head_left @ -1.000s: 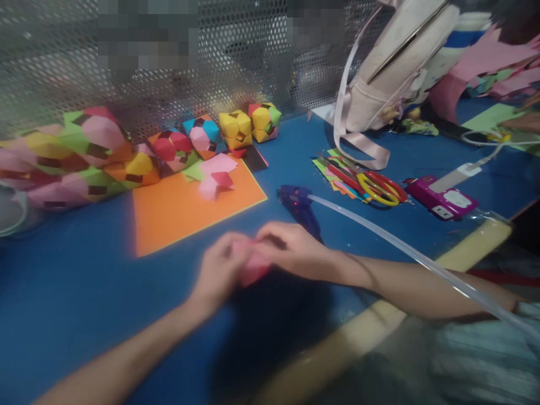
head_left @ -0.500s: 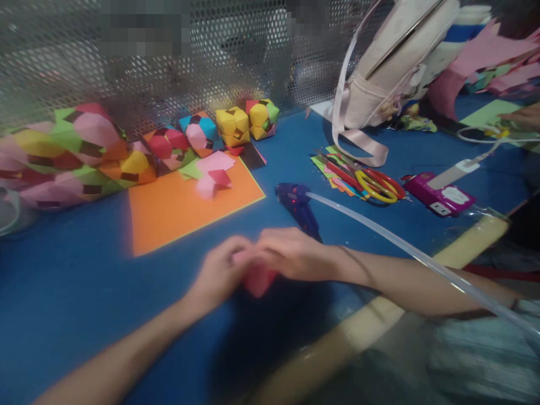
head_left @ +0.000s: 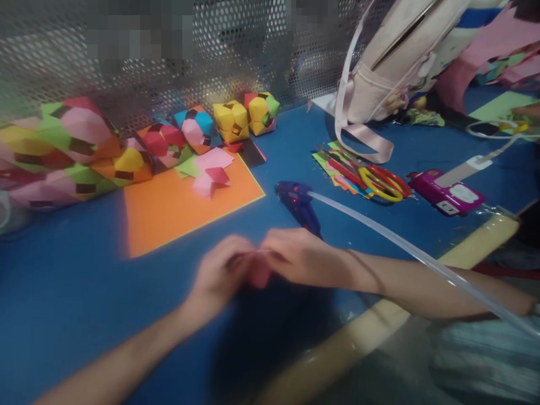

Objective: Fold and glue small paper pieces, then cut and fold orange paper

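Between both hands is a small piece of pink folded paper (head_left: 258, 271), blurred and partly covered by fingers. My left hand (head_left: 223, 267) is closed on its left side. From the right, my right hand (head_left: 297, 256) pinches the same paper. A dark blue glue gun (head_left: 299, 205) lies just beyond my right hand, with a long clear glue stick (head_left: 371, 222) running from its back over my right forearm. Past my left hand rests an orange sheet (head_left: 169, 216), bearing several folded pink and green paper pieces (head_left: 213, 174).
Several colourful folded paper balls (head_left: 231, 121) line the metal mesh (head_left: 236, 50) at the back. Scissors (head_left: 382, 183) lie on paper sheets to the right, beside a purple power strip (head_left: 449, 194). A pale bag (head_left: 375, 79) stands behind. Another person's hand (head_left: 529, 115) shows at the far right.
My hands have drawn slightly apart around the pink paper, and less of it shows below the fingers. The view has shifted a little; other things stay in place.
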The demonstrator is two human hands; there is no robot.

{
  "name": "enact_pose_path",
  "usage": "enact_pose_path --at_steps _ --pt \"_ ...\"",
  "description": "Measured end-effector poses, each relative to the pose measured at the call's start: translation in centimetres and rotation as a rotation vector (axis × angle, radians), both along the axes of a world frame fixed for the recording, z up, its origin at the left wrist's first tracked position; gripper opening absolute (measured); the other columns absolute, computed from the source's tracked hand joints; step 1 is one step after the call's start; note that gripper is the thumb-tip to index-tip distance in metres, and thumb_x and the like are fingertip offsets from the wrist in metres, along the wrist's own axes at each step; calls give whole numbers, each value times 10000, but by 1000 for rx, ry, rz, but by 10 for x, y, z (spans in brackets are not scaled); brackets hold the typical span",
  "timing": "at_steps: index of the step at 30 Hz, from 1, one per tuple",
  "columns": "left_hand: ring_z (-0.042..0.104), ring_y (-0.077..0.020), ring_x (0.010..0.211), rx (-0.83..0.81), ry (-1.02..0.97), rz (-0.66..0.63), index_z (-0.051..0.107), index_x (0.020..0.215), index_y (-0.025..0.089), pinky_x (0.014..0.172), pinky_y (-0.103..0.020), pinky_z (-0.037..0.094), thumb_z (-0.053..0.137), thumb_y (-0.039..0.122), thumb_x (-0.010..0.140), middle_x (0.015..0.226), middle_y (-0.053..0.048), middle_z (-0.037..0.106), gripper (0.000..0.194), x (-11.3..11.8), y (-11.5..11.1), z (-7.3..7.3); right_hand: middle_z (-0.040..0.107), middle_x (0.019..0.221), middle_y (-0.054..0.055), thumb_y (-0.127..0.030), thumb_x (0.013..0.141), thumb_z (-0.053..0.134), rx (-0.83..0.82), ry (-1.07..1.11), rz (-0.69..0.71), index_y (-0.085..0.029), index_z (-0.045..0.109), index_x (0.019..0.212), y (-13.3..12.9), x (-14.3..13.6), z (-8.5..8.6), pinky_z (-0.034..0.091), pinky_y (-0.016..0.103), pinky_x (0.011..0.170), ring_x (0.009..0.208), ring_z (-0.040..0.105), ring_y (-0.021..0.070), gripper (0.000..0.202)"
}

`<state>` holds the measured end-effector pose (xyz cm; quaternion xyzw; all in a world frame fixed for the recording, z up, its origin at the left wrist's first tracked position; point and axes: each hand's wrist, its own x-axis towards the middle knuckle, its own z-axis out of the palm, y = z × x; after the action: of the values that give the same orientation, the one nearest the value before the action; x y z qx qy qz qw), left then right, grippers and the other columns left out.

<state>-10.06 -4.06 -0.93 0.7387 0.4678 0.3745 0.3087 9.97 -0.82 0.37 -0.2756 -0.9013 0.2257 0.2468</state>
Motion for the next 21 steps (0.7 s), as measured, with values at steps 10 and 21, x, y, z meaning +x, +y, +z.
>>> enact_pose_path --at_steps 10,21 --pt "619 -130 727 -81 -30 67 658 770 204 656 -230 476 598 246 866 796 -16 664 121 3 -1 9 641 761 61 -218 954 414 -10 0 -66 -152 573 800 3 0 -4 433 266 685 720 610 161 231" --pt "606 -176 867 -260 -214 301 633 781 187 793 -295 464 644 286 747 900 -35 666 106 2 5 -1 674 956 83 -250 882 570 -249 47 -180 -117 621 1025 8 -6 8 452 275 775 867 617 164 202"
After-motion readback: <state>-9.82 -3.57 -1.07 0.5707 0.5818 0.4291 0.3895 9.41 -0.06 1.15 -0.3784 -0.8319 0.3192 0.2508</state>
